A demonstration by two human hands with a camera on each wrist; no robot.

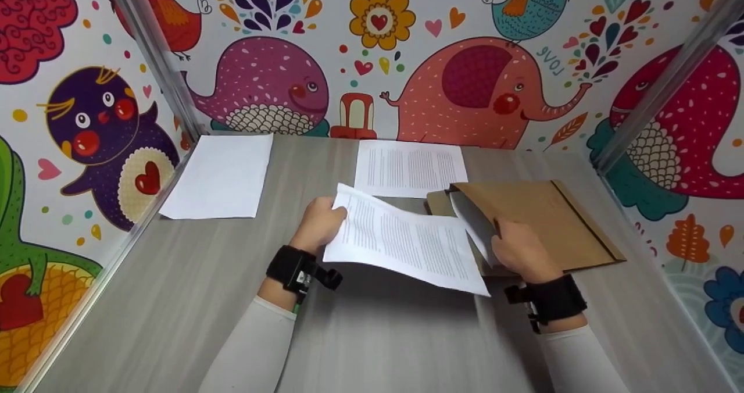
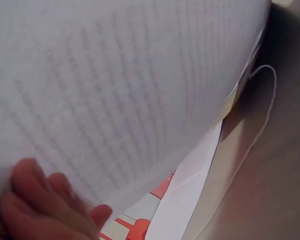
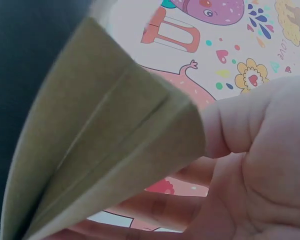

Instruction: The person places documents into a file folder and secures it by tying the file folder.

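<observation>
My left hand [image 1: 319,224] grips the left edge of a printed sheet [image 1: 401,239], thumb on top. The sheet is lifted over the table and sags towards its right end, which overlaps the opening of a brown kraft document envelope [image 1: 540,213]. My right hand [image 1: 520,247] pinches the upper edge of that opening and holds it up. Between the envelope's layers a white sheet [image 1: 472,221] shows. In the right wrist view the folded side [image 3: 115,120] of the envelope spreads apart, thumb on one face, fingers behind.
Another printed page [image 1: 410,169] lies at the back middle of the grey table [image 1: 203,300]. White paper [image 1: 221,175] lies at the back left. A thin string [image 2: 270,105] hangs in the left wrist view. Patterned walls [image 1: 378,85] enclose the back and sides.
</observation>
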